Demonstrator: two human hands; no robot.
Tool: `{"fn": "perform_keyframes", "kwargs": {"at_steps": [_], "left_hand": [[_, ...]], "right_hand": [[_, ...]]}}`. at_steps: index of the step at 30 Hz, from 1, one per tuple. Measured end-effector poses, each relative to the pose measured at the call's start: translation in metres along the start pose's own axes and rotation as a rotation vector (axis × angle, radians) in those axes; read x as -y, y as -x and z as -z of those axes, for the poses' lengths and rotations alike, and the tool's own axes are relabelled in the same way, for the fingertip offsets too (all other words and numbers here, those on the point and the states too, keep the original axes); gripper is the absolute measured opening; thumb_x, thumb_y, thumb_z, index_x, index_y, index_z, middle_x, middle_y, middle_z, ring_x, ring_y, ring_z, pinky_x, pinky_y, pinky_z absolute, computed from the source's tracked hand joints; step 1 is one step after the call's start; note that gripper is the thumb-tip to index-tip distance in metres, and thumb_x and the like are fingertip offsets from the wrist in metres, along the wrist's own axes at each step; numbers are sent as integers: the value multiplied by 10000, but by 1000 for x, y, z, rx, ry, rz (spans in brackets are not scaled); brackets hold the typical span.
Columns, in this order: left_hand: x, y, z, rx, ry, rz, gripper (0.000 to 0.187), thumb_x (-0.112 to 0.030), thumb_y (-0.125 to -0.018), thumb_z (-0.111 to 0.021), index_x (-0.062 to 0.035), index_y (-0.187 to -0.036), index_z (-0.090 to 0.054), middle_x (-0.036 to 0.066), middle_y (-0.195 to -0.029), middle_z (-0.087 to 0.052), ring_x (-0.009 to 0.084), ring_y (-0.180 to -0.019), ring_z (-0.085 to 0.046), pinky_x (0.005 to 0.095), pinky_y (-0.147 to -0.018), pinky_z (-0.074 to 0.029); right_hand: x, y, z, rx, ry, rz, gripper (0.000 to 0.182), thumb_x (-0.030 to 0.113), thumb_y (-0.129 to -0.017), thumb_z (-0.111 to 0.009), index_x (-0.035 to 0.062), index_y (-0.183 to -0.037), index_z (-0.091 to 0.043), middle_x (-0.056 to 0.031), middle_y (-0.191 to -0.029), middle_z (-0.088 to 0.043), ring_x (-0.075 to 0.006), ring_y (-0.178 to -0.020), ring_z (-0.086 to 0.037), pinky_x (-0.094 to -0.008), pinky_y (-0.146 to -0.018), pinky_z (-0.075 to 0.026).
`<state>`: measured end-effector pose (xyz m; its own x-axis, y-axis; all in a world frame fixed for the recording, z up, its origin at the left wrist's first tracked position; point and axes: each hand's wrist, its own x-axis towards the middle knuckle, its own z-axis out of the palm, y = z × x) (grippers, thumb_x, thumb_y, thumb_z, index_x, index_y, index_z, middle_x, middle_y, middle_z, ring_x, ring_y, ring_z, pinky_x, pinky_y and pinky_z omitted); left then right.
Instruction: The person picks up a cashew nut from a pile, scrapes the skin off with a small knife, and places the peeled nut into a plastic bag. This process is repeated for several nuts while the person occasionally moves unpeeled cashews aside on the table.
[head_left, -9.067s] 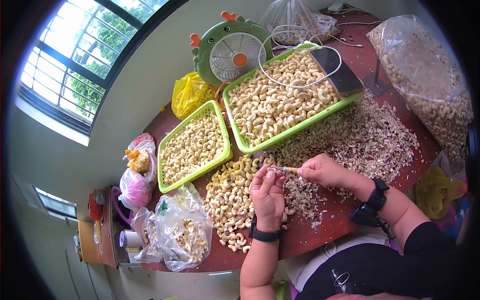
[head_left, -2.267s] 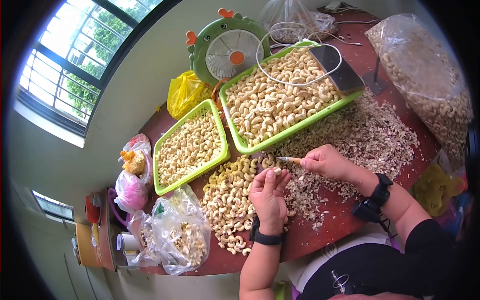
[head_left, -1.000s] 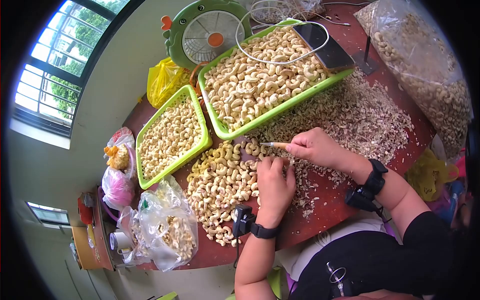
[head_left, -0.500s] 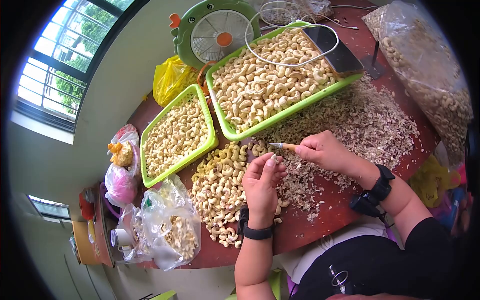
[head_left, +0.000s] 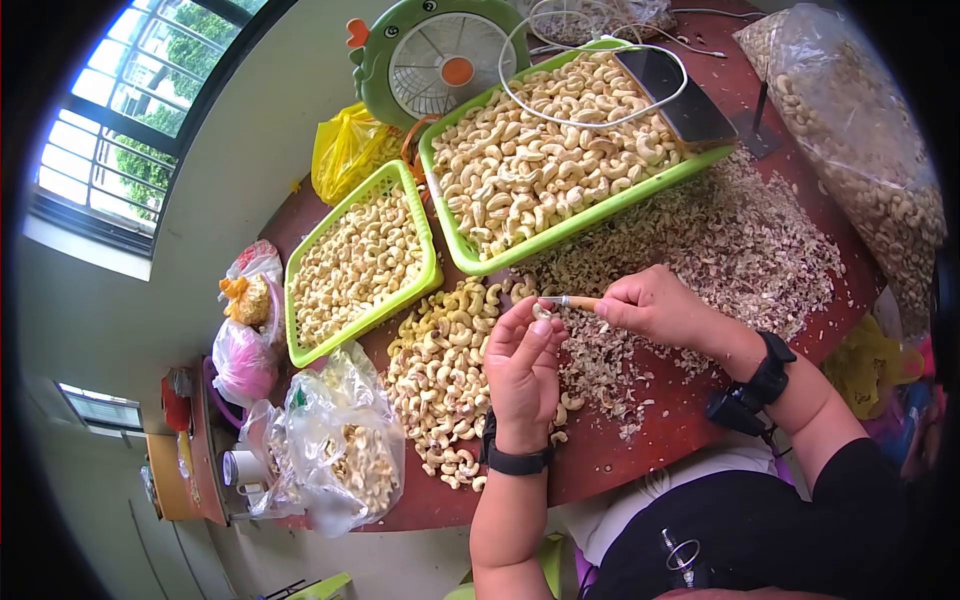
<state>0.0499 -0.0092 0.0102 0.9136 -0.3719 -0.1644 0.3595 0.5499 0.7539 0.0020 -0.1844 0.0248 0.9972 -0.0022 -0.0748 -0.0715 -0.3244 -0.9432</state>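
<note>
Pinched between the thumb and fingers of my left hand [head_left: 522, 375] is a single cashew nut [head_left: 541, 312]. My right hand [head_left: 652, 305] grips the wooden handle of a small knife [head_left: 578, 302], its blade pointing left with the tip right at the nut. Under and left of my left hand lies a loose pile of cashews [head_left: 440, 375], some yellowish and some with brown skin bits. Flaky skin peelings [head_left: 700, 250] spread over the table beneath and beyond my right hand.
A large green basket [head_left: 590, 218] full of cashews, with a phone [head_left: 680, 97] on its corner, stands behind my hands. A smaller green basket [head_left: 432, 262] is to its left. Around these are a fan [head_left: 440, 60], a clear bag [head_left: 345, 450] and a big sack of nuts [head_left: 850, 140].
The knife tip has come down to the cashew, where it was slightly above it before. My left hand has turned a little, and the whole view has shifted slightly.
</note>
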Motion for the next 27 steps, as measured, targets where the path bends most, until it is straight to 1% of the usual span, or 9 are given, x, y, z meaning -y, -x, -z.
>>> {"fn": "perform_keyframes", "kwargs": {"at_steps": [2,6,9,11,16,21,23,25,27], "left_hand": [[1,-1,4,36,-7,-19,257,29,-779,-537,9,-1033,-503,94,-920,-563,163,-776,-568,278,-678,-500],[-2,1,2,34,4,13,239,35,-778,-534,11,-1014,-505,90,-920,-564,171,-811,-569,301,-718,-508],[-1,1,0,64,63,-2,213,32,-781,-530,4,-991,-510,96,-924,-564,186,-839,-571,338,-761,-509],[-2,2,-3,122,77,-59,180,30,-784,-525,-3,-961,-517,102,-931,-564,205,-866,-569,374,-785,-504],[-3,3,-5,82,79,-70,155,27,-791,-517,-4,-942,-524,107,-948,-563,223,-898,-563,383,-771,-513],[-3,3,-3,61,98,-92,153,33,-797,-506,-5,-943,-527,115,-962,-561,230,-912,-559,375,-746,-527],[-2,2,1,93,54,-100,194,26,-799,-496,-53,-974,-526,111,-1004,-563,239,-950,-550,406,-770,-510],[-3,3,-2,78,61,-108,172,31,-798,-499,-31,-956,-527,115,-986,-561,235,-929,-554,386,-747,-522],[-2,4,-4,65,67,-114,151,37,-798,-502,-10,-939,-528,119,-968,-559,231,-909,-559,367,-723,-535]], "right_hand": [[-1,0,0,4,-2,-3,339,306,-807,-534,12,-640,-569,-4,-484,-441,-53,-475,-382,-243,-436,-325],[0,1,-1,25,-41,5,337,307,-807,-542,9,-655,-586,2,-481,-440,-48,-472,-379,-238,-430,-323],[1,2,-1,41,-88,-1,338,310,-809,-542,11,-659,-587,11,-485,-447,-46,-466,-381,-232,-427,-323],[2,2,-2,51,-96,-9,340,312,-809,-542,10,-660,-588,14,-486,-452,-46,-463,-381,-230,-425,-322],[6,3,-1,84,-97,-39,354,329,-808,-543,10,-662,-587,4,-490,-462,-53,-462,-387,-235,-428,-328],[4,3,-3,121,-70,-29,379,359,-801,-543,7,-666,-580,-41,-497,-459,-82,-463,-399,-263,-441,-344],[-1,2,-5,112,-49,-2,375,357,-799,-545,8,-667,-581,-43,-493,-456,-85,-461,-398,-265,-441,-343],[-1,1,-5,103,-30,24,371,354,-796,-548,8,-667,-583,-45,-490,-454,-88,-459,-397,-267,-441,-343],[2,1,-4,102,-13,-15,362,353,-789,-554,12,-672,-593,-54,-493,-470,-92,-459,-404,-269,-444,-349]]}}
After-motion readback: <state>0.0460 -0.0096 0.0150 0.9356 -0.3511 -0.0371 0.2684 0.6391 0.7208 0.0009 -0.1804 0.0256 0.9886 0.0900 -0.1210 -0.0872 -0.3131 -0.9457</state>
